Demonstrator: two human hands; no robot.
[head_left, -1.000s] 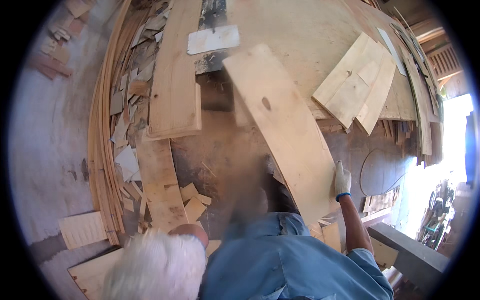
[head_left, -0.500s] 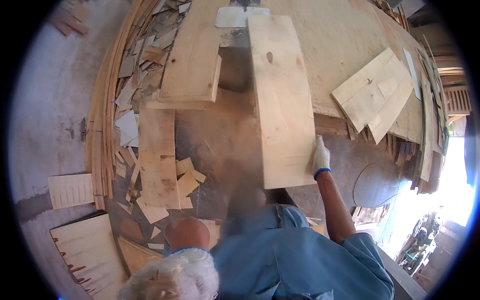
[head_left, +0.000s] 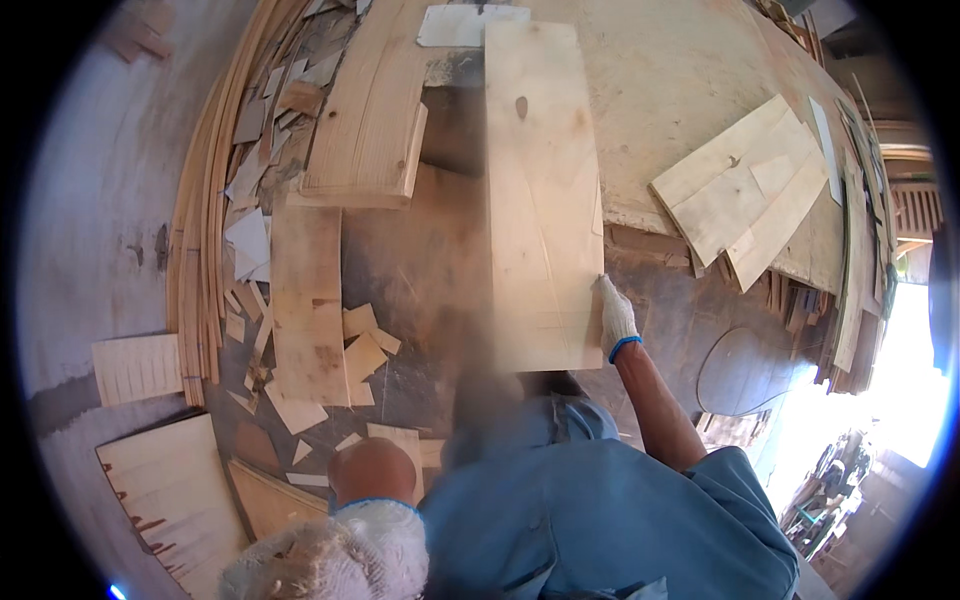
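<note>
A long pale wooden board [head_left: 545,200] with a dark knot lies lengthwise in front of me. Its far end reaches over the worktable and its near end comes close to my body. My right hand [head_left: 618,312], in a white knitted glove with a blue cuff, grips the board's right edge near that end, thumb along the edge. Raised close to the camera at lower left is my left hand [head_left: 335,550], gloved the same way; its fingers cannot be made out. It is apart from the board.
The worktable [head_left: 660,110] carries another plank [head_left: 365,120] at left and a joined wooden panel [head_left: 740,190] at right. A stained board [head_left: 310,300] stands lower left, beside offcuts [head_left: 365,355]. Long strips [head_left: 195,270] line the wall. A light panel [head_left: 175,500] leans at lower left.
The near end of the board has swung left with my right hand, so it now lies straighter. My left hand has shifted slightly left and down in view.
</note>
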